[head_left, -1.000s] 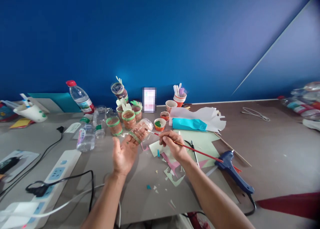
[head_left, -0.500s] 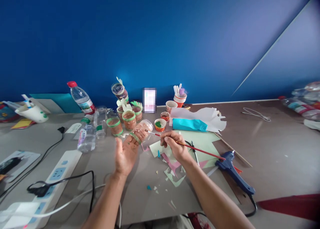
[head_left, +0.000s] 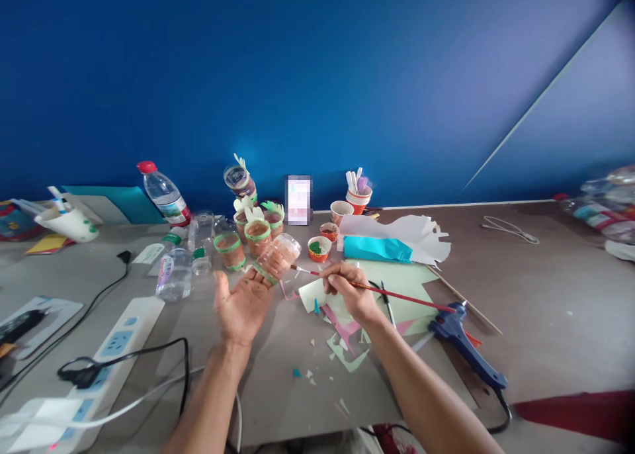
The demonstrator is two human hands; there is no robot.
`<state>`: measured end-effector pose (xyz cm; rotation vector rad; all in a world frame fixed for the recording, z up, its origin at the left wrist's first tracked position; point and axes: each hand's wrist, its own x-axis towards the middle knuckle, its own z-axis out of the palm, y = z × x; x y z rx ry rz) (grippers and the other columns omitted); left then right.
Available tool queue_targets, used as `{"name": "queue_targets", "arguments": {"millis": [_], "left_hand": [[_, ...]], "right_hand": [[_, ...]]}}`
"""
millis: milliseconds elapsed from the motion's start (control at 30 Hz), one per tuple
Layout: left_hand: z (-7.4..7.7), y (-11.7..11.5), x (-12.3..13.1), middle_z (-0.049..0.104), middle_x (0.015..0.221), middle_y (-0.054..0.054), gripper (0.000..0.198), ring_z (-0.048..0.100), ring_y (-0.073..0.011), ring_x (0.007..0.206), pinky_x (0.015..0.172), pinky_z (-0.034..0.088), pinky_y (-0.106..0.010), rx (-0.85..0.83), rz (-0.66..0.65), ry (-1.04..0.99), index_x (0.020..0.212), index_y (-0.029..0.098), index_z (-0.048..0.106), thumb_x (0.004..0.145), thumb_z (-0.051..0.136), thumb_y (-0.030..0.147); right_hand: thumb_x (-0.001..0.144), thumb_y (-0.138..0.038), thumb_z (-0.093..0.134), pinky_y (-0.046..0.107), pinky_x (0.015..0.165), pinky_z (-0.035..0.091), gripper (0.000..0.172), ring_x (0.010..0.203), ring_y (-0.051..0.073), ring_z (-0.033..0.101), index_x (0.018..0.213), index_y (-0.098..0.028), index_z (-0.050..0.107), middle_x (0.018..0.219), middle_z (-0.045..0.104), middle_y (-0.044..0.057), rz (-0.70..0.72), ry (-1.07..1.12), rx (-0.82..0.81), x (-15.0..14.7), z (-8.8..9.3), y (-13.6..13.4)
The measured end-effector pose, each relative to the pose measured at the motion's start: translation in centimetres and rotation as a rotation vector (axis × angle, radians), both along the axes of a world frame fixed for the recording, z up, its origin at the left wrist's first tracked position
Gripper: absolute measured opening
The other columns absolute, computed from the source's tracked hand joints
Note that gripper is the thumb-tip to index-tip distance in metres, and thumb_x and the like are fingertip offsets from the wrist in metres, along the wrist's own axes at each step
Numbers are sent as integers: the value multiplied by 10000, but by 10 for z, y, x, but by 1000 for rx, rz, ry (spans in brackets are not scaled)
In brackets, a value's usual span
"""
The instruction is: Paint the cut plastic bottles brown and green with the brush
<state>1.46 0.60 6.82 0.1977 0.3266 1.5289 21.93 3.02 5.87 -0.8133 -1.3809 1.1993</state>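
Observation:
My left hand [head_left: 241, 305] is palm up over the table, its fingers pushed into a clear plastic cup [head_left: 284, 250] with a green band and brown paint, holding it tilted on its side. My right hand [head_left: 347, 292] pinches a thin red paintbrush [head_left: 411, 300], and the brush tip reaches the cup's side. Just behind the brush stand a small paper cup of green paint [head_left: 318, 248] and another of brown paint [head_left: 328, 231].
Several painted cups [head_left: 258, 232] and a water bottle [head_left: 166, 196] stand behind my left hand. A power strip [head_left: 116, 345] with cables lies at the left. Coloured paper [head_left: 397, 278], paper scraps and a blue glue gun [head_left: 469, 348] lie at the right.
My left hand has turned slightly, with the palm opening more and the thumb swinging left. The brush stays at the cup's side.

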Motion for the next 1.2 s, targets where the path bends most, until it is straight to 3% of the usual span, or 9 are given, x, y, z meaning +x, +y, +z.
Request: {"name": "queue_targets", "arguments": {"millis": [167,333,500,600,733,833,967,1200], "left_hand": [[1,1,0,590,1329,-195,772,512,-257,1290,1101,353,-405,-31,-9,7,1354,64,473,911,251,656],[2,1,1,597,1327,-174,760,491,-251,1308,1124,321,-413,-19,12,39,1341,95,500,903,259,667],[1,-1,7,631,1269,-188,787,515,-282,1280,1131,311,-444,50,7,191,1264,85,575,866,319,714],[-2,-2,11,659,1216,-188,769,530,-302,1259,1118,333,-464,98,28,306,1189,97,632,846,356,728],[-11,-2,17,675,1177,-184,696,508,-314,1279,1108,360,-441,113,83,461,1100,105,680,797,502,706],[-16,-1,21,672,1198,-156,697,468,-329,1314,1105,368,-453,194,88,571,1089,148,692,733,563,733],[-28,1,22,658,1236,-123,752,459,-332,1321,1113,362,-486,257,119,751,1149,183,665,740,477,787],[-56,5,9,645,1248,-122,712,454,-305,1327,1138,329,-478,363,147,1089,1217,173,615,862,323,717]], "right_hand": [[762,-261,571,258,520,430,154,557,131,544,805,-183,696,651,646,24,38,6,-2,-2,-1,-2],[750,-212,546,242,489,389,152,515,120,510,743,-181,694,566,593,0,13,-50,-41,-1,-2,-1],[758,-240,572,254,523,428,141,551,127,545,791,-185,697,633,633,11,34,45,-12,-1,-1,-1],[757,-202,558,242,502,397,137,526,118,528,751,-185,694,571,596,-7,17,49,-30,0,-4,1],[788,-233,559,249,521,404,142,539,118,532,792,-192,696,595,620,-4,15,138,-26,1,-6,2],[782,-251,576,256,528,411,143,543,124,534,806,-184,700,610,638,7,9,85,-37,1,-3,1],[760,-226,558,246,501,383,136,502,111,493,736,-186,686,547,587,-13,-16,96,-59,1,-3,2],[741,-222,570,248,495,371,127,502,114,494,728,-186,691,546,594,-8,8,88,-74,1,-2,2]]}}
